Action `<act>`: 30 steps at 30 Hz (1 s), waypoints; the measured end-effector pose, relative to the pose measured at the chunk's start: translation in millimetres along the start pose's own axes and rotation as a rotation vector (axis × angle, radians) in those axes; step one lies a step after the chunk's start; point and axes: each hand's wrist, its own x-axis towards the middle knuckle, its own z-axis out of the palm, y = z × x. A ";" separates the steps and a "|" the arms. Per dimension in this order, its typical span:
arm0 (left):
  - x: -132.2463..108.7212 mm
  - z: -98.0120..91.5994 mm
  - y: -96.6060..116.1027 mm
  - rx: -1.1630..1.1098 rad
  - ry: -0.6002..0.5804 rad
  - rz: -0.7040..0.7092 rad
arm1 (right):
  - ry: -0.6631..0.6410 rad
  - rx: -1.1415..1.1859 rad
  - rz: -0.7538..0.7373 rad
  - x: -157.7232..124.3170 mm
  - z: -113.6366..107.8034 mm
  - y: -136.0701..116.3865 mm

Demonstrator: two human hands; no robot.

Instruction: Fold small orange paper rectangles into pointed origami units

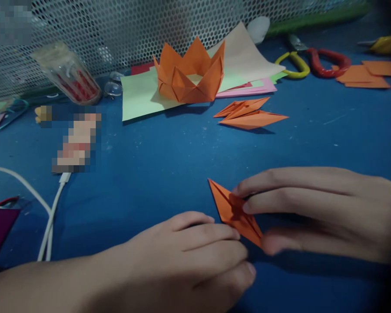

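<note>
A folded orange origami paper (230, 211), diamond-shaped with a crease along its length, lies at a slant on the blue table between my hands. My left hand (198, 252) comes from the lower left, its fingers curled together and its fingertips against the paper's near edge. From the right, my right hand (316, 208) has two fingertips on the paper's upper side and the thumb at its lower right tip. Behind them sit several folded orange pieces (250, 117) and an orange paper crown-shaped ring (195, 82) with upright points.
Light green paper (137, 98) and a beige sheet (247, 56) lie under and behind the ring. Scissors (329, 63) and orange paper pieces (365, 76) are at the back right. A tilted clear jar (71, 78), a white cable (54, 208) and a purple item (0, 230) are leftward.
</note>
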 end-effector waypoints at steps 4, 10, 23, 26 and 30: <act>0.5 0.7 1.2 0.082 0.116 -0.138 | -0.011 0.009 0.030 -0.4 2.9 -6.8; -4.3 0.7 5.9 0.132 -0.058 -0.309 | 0.003 -0.081 0.012 0.0 0.6 -4.8; -0.6 0.7 10.5 0.432 0.003 -0.142 | 0.004 -0.164 -0.069 6.2 -1.1 -7.3; -1.0 0.8 8.2 0.396 0.002 -0.143 | 0.041 -0.114 0.008 4.7 5.7 -14.1; 2.6 -2.9 2.6 0.292 0.042 -0.165 | 0.076 -0.028 0.127 4.3 15.3 -13.9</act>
